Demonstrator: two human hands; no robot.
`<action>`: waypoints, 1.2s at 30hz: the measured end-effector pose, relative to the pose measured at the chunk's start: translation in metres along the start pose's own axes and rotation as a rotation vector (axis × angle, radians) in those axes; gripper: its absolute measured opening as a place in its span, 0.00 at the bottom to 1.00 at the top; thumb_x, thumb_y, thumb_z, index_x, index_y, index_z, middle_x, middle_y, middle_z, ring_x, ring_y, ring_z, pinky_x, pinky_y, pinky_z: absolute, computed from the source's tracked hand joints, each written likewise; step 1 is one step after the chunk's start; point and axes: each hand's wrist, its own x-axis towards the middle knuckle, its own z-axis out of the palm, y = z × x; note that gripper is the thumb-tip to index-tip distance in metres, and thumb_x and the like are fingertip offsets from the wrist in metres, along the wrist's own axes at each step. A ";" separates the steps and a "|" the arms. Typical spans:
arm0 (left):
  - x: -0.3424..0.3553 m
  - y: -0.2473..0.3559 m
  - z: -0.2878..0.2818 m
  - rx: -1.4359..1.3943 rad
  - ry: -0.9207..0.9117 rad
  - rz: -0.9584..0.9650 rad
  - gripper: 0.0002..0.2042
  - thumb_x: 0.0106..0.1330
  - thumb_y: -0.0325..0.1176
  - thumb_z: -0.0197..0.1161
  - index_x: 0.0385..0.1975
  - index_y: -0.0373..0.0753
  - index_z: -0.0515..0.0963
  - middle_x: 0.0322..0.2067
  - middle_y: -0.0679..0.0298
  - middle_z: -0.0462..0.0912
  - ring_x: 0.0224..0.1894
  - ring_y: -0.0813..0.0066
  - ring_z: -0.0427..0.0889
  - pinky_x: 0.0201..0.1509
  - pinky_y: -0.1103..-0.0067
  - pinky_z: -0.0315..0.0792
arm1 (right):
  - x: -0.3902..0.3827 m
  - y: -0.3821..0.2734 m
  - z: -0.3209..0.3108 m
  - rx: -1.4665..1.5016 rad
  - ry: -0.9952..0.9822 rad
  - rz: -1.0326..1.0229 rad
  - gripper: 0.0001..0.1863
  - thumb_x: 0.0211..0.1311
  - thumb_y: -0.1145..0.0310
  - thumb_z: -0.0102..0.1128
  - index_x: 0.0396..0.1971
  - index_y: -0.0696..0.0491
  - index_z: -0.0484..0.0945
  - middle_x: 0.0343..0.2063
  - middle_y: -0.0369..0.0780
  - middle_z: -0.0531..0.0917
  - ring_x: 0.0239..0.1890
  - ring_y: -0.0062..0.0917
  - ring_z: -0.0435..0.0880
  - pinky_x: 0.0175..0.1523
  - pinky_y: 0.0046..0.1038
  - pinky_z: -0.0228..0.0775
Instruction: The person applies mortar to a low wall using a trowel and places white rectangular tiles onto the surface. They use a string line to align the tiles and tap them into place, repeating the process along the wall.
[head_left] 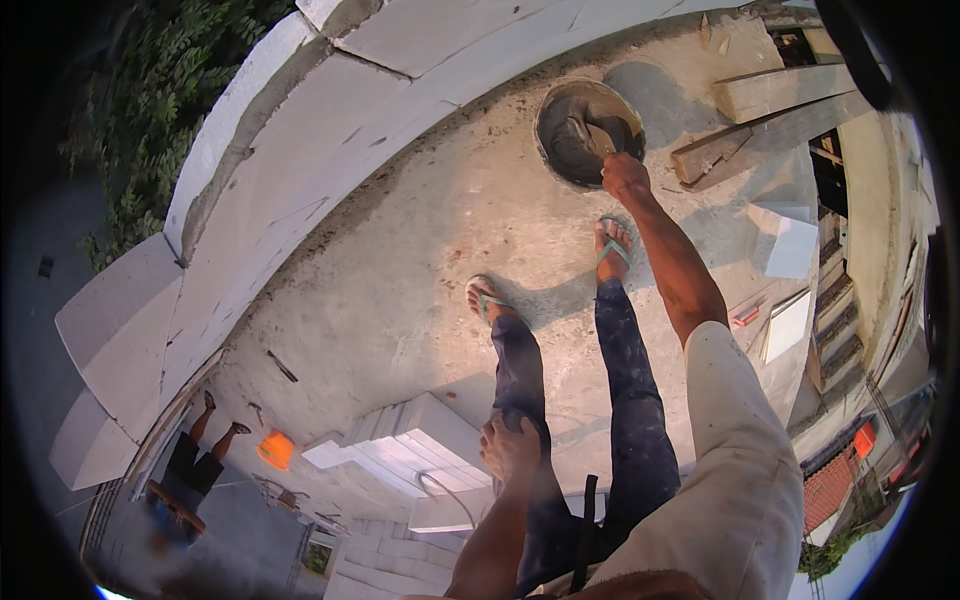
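Observation:
My right hand [626, 177] reaches out at the end of a stretched arm, its fingers closed round the handle of a trowel [601, 139]. The trowel's blade dips into wet grey mortar [566, 150] inside a round dark bucket [541, 152]; mortar hides part of the blade. Bent at the waist, I rest my left hand [509, 448] on my left knee, over dark trousers [521, 375]. Its fingers lie apart on the cloth and hold nothing. My feet, in green-strapped flip-flops [487, 299], stand on the concrete just short of the bucket.
A pale block wall [290, 165] curves along the left and far side. Stacked white blocks [420, 440] stand left of my legs. Timber beams [775, 115] and a single block [783, 242] lie at the right, by the floor's edge. Another person [195, 465] is at lower left, near an orange object [275, 450].

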 end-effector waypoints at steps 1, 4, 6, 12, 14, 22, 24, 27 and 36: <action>-0.002 -0.002 0.002 -0.003 0.006 -0.010 0.30 0.64 0.50 0.66 0.64 0.42 0.77 0.62 0.53 0.79 0.64 0.49 0.77 0.67 0.57 0.70 | -0.006 -0.006 -0.006 0.166 -0.045 0.045 0.24 0.70 0.50 0.66 0.45 0.60 0.85 0.39 0.52 0.89 0.43 0.42 0.91 0.48 0.44 0.83; -0.001 -0.002 0.003 -0.021 0.006 -0.009 0.30 0.64 0.50 0.66 0.64 0.42 0.78 0.61 0.53 0.80 0.64 0.49 0.78 0.67 0.57 0.70 | -0.043 0.012 -0.023 0.526 -0.059 0.075 0.24 0.69 0.50 0.69 0.42 0.60 0.86 0.36 0.49 0.89 0.40 0.38 0.90 0.46 0.40 0.81; -0.003 -0.003 0.001 -0.041 -0.004 -0.007 0.30 0.64 0.50 0.66 0.64 0.42 0.77 0.61 0.53 0.80 0.64 0.49 0.78 0.67 0.57 0.70 | -0.077 0.039 -0.017 0.581 0.076 -0.087 0.23 0.68 0.50 0.70 0.40 0.60 0.85 0.32 0.47 0.88 0.36 0.34 0.88 0.44 0.38 0.78; 0.002 -0.009 -0.013 -0.086 -0.087 -0.093 0.32 0.65 0.52 0.64 0.68 0.43 0.74 0.65 0.53 0.76 0.67 0.51 0.75 0.72 0.58 0.67 | -0.192 -0.038 -0.110 0.999 -0.187 -0.299 0.20 0.72 0.57 0.64 0.45 0.63 0.80 0.29 0.38 0.84 0.30 0.24 0.81 0.37 0.33 0.73; 0.004 -0.015 -0.017 -0.079 -0.104 -0.081 0.33 0.66 0.52 0.63 0.68 0.41 0.74 0.65 0.52 0.76 0.67 0.51 0.75 0.72 0.58 0.67 | -0.225 -0.080 -0.153 1.039 -0.234 -0.408 0.19 0.73 0.61 0.61 0.48 0.65 0.79 0.32 0.42 0.84 0.32 0.28 0.82 0.37 0.32 0.74; 0.001 -0.028 -0.031 -0.172 -0.121 -0.070 0.30 0.70 0.51 0.60 0.66 0.37 0.75 0.64 0.51 0.76 0.67 0.51 0.74 0.71 0.59 0.66 | -0.296 -0.304 -0.282 0.293 0.621 -1.004 0.23 0.66 0.71 0.69 0.57 0.66 0.77 0.43 0.50 0.81 0.43 0.39 0.88 0.43 0.35 0.85; 0.004 -0.031 -0.030 -0.195 -0.134 -0.071 0.31 0.69 0.52 0.61 0.66 0.38 0.75 0.65 0.51 0.76 0.68 0.51 0.74 0.72 0.59 0.66 | -0.292 -0.344 -0.300 0.077 0.684 -0.969 0.23 0.65 0.73 0.67 0.58 0.65 0.77 0.42 0.46 0.80 0.44 0.36 0.88 0.43 0.32 0.87; 0.007 -0.037 -0.018 -0.238 -0.114 -0.082 0.33 0.66 0.53 0.63 0.67 0.39 0.75 0.65 0.52 0.75 0.68 0.50 0.73 0.72 0.59 0.65 | -0.284 -0.376 -0.315 -0.243 0.810 -0.953 0.25 0.63 0.75 0.64 0.60 0.65 0.76 0.42 0.42 0.79 0.43 0.32 0.87 0.42 0.29 0.87; 0.004 -0.050 -0.016 -0.304 -0.135 -0.123 0.34 0.66 0.54 0.63 0.68 0.40 0.74 0.65 0.53 0.75 0.67 0.50 0.73 0.72 0.59 0.65 | -0.263 -0.334 -0.369 -0.559 0.781 -0.542 0.25 0.65 0.76 0.61 0.62 0.64 0.76 0.46 0.47 0.83 0.46 0.39 0.89 0.44 0.37 0.87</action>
